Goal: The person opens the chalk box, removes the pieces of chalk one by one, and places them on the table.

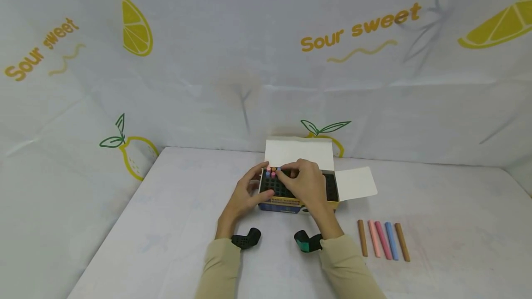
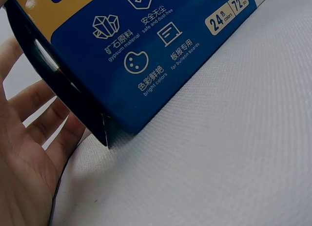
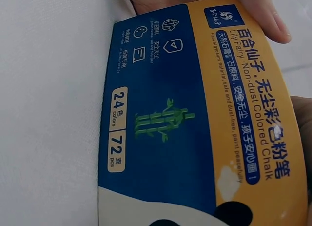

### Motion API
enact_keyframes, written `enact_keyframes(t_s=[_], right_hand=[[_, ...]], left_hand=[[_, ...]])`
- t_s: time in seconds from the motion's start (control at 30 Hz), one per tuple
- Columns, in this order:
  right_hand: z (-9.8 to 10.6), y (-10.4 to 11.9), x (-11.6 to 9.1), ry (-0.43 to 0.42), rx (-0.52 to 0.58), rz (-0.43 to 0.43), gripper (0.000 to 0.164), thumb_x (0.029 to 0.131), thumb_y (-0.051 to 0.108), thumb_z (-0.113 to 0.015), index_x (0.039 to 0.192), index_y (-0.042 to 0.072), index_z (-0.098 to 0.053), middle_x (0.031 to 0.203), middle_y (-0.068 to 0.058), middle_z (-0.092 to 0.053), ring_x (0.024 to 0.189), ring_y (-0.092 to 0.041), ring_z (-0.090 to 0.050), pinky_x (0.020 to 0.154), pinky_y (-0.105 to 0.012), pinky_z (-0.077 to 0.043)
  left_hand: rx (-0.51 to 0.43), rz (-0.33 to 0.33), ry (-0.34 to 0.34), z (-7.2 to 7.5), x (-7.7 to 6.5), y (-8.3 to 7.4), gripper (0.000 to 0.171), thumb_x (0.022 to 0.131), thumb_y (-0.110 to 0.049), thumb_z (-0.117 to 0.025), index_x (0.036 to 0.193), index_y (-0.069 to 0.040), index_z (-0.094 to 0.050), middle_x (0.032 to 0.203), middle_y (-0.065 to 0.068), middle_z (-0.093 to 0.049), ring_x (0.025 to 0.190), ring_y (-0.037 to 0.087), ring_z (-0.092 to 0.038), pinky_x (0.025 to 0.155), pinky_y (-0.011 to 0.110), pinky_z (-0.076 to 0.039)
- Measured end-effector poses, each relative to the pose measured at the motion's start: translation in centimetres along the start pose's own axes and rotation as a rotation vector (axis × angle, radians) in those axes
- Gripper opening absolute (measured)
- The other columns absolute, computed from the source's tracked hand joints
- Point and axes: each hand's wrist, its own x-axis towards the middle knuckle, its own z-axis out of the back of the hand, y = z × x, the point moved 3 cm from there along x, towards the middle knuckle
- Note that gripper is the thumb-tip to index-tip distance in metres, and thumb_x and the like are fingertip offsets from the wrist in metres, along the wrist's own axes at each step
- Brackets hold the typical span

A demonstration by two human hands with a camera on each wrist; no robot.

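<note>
An open chalk box (image 1: 287, 208), blue and yellow on its front, stands on the table with a black holed insert (image 1: 282, 188) inside. Around its left end my left hand (image 1: 245, 194) grips, thumb over the front rim and fingers along the far side. My right hand (image 1: 307, 183) reaches over the box and pinches a blue chalk stick (image 1: 279, 169) at the back left of the insert. Pink, orange and blue chalk ends (image 1: 273, 175) show in holes beside those fingertips. In the right wrist view the printed box front (image 3: 161, 123) hides most of the right hand.
Several chalk sticks (image 1: 383, 240), brown, pink and blue, lie in a row at the box's right. The box's lid (image 1: 299, 151) stands up behind it, and a side flap (image 1: 356, 183) sticks out rightward. A printed white cloth (image 1: 208, 82) hangs behind the table.
</note>
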Motion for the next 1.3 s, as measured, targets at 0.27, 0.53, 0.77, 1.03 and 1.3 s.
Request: enact_keyframes(t_s=[0.27, 0.53, 0.77, 1.03, 1.3], right_hand=[[-0.04, 0.09, 0.02, 0.008, -0.031, -0.011, 0.019, 0.086, 0.025, -0.083, 0.094, 0.008, -0.084, 0.069, -0.004, -0.062, 0.056, -0.012, -0.047, 0.049, -0.024, -0.036], [-0.05, 0.17, 0.15, 0.000, 0.004, 0.043, 0.017, 0.088, 0.021, -0.080, 0.096, 0.007, -0.083, 0.066, -0.002, -0.061, 0.054, -0.010, -0.044, 0.047, -0.021, -0.032], [0.24, -0.09, 0.36, -0.044, 0.173, 0.016, 0.017, 0.092, 0.019, -0.076, 0.105, 0.008, -0.082, 0.067, -0.004, -0.056, 0.059, -0.013, -0.044, 0.051, -0.020, -0.030], [0.08, -0.19, 0.49, -0.043, 0.142, -0.014, 0.023, 0.093, 0.023, -0.076, 0.112, 0.010, -0.081, 0.066, -0.004, -0.055, 0.056, -0.012, -0.040, 0.050, -0.020, -0.028], [-0.07, 0.13, 0.52, -0.002, 0.103, 0.056, 0.026, 0.097, 0.023, -0.071, 0.118, 0.009, -0.078, 0.071, -0.005, -0.057, 0.058, -0.011, -0.045, 0.049, -0.020, -0.032]], left_hand=[[-0.005, -0.002, 0.003, 0.00, 0.07, 0.01, 0.077, 0.087, -0.047, -0.076, 0.154, -0.023, -0.045, 0.138, 0.013, -0.059, 0.118, 0.021, -0.053, 0.102, 0.043, -0.049], [-0.003, -0.007, -0.005, 0.01, 0.05, 0.03, 0.077, 0.087, -0.046, -0.075, 0.154, -0.022, -0.046, 0.139, 0.013, -0.059, 0.119, 0.023, -0.054, 0.102, 0.041, -0.050], [-0.008, -0.016, -0.008, 0.02, 0.12, 0.03, 0.077, 0.087, -0.045, -0.075, 0.154, -0.020, -0.047, 0.137, 0.014, -0.060, 0.117, 0.021, -0.054, 0.102, 0.044, -0.049], [-0.004, -0.020, -0.005, -0.04, 0.12, 0.07, 0.077, 0.087, -0.046, -0.075, 0.154, -0.021, -0.046, 0.138, 0.014, -0.059, 0.117, 0.021, -0.054, 0.102, 0.046, -0.048], [0.002, -0.022, -0.009, 0.00, 0.14, 0.25, 0.077, 0.087, -0.047, -0.075, 0.154, -0.022, -0.047, 0.137, 0.013, -0.060, 0.116, 0.021, -0.054, 0.101, 0.044, -0.049]])
